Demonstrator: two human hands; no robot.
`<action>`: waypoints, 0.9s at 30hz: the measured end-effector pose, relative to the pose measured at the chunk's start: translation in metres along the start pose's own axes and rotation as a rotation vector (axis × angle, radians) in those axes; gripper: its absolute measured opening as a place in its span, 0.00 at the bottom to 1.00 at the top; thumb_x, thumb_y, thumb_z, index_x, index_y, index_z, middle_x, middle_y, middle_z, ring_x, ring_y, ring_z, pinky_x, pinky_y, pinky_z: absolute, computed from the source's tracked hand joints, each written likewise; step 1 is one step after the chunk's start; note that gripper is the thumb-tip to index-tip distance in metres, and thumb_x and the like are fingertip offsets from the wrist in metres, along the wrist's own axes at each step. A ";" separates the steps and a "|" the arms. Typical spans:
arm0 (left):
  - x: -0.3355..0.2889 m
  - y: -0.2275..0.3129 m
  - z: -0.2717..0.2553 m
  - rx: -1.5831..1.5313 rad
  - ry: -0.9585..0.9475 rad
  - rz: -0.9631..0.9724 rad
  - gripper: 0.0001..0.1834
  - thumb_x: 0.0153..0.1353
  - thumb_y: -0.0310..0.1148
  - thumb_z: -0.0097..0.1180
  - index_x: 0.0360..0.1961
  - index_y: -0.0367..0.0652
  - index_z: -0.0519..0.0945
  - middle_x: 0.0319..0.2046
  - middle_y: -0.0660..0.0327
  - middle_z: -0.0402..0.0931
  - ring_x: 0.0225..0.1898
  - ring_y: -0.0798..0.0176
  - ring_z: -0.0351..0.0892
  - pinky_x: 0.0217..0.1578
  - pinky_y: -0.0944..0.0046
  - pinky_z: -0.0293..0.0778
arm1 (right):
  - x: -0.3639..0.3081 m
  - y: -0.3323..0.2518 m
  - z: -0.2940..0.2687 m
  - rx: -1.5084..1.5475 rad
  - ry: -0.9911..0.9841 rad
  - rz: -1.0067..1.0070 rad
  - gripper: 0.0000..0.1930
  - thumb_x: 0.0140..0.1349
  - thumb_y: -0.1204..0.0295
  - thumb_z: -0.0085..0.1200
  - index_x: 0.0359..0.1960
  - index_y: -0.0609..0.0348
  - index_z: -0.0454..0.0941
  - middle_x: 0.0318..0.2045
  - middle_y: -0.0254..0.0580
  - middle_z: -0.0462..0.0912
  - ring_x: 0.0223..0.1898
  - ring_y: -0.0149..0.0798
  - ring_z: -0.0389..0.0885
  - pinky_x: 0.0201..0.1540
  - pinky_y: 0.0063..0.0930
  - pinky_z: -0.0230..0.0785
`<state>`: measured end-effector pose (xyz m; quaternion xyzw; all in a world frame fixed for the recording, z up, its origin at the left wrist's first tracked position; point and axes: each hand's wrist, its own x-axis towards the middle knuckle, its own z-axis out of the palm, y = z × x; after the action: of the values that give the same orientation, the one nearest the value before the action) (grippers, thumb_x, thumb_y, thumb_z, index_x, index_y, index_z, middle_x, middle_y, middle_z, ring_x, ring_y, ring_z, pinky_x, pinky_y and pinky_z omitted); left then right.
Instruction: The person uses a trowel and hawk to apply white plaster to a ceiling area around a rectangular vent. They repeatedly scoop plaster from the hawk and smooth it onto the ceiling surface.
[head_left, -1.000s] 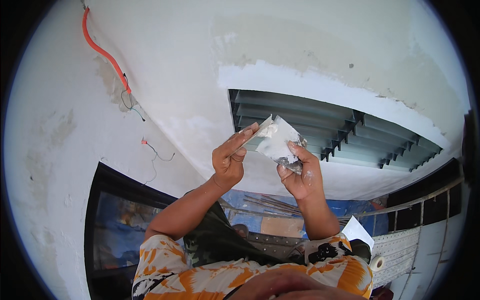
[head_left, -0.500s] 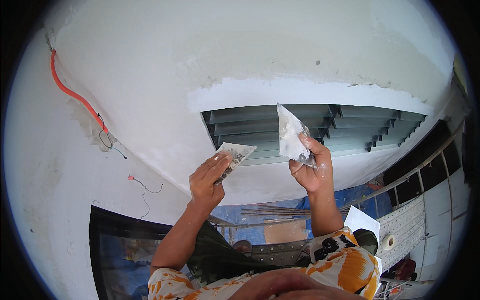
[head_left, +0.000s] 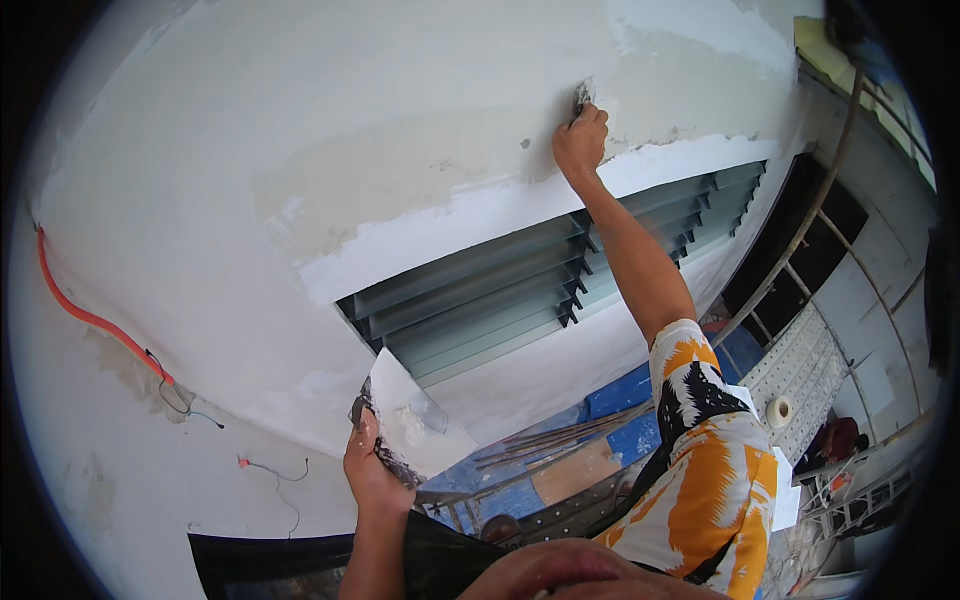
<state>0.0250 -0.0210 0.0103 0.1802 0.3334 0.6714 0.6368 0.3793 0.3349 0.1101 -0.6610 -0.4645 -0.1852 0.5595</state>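
Note:
My right hand [head_left: 580, 143] is raised to the wall above the window, its fingers closed around a putty knife [head_left: 584, 93] pressed to the plaster; its blade shows mostly edge-on. Lower down, my left hand [head_left: 374, 470] grips a wide, flat putty blade [head_left: 412, 418] by its dark, smeared edge. A dab of white putty lies on that blade's upturned face. Between the two hands runs a louvred window [head_left: 480, 290] with grey slats. The plastered wall [head_left: 380, 120] around it is pale grey, with a brighter white band along the window's top.
An orange conduit [head_left: 100, 322] with loose wires hangs on the left wall. Below are blue sheeting [head_left: 635, 437], long thin rods [head_left: 560, 437] and a perforated metal platform [head_left: 795, 365] with a roll of tape [head_left: 780, 411]. Scaffold tubing [head_left: 800, 230] rises at the right.
My right hand has gone up from in front of the window to the wall above it. My left hand has moved down and left, its blade now face-up. The view has tilted and shifted.

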 end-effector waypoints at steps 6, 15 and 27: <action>0.005 -0.005 0.005 -0.005 0.002 0.043 0.23 0.72 0.37 0.47 0.62 0.35 0.69 0.55 0.55 0.76 0.54 0.53 0.78 0.56 0.53 0.74 | -0.027 0.006 -0.028 0.283 -0.078 0.085 0.24 0.57 0.78 0.48 0.58 0.64 0.71 0.52 0.56 0.76 0.55 0.58 0.75 0.55 0.53 0.69; 0.003 -0.003 0.001 -0.005 0.007 0.047 0.19 0.71 0.34 0.49 0.58 0.34 0.72 0.51 0.56 0.78 0.51 0.56 0.79 0.54 0.55 0.75 | 0.023 -0.075 -0.007 0.015 0.086 -0.133 0.27 0.58 0.78 0.51 0.62 0.62 0.66 0.51 0.49 0.73 0.51 0.56 0.72 0.47 0.50 0.75; -0.015 0.012 -0.009 -0.030 0.015 0.120 0.26 0.70 0.38 0.47 0.65 0.34 0.67 0.57 0.53 0.75 0.57 0.51 0.77 0.58 0.52 0.72 | 0.012 0.033 -0.047 0.143 0.054 0.280 0.26 0.59 0.76 0.46 0.63 0.58 0.73 0.53 0.54 0.78 0.53 0.60 0.78 0.51 0.56 0.72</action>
<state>0.0121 -0.0372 0.0147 0.1852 0.3168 0.7146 0.5955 0.4250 0.2990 0.1150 -0.6726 -0.3646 -0.0894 0.6377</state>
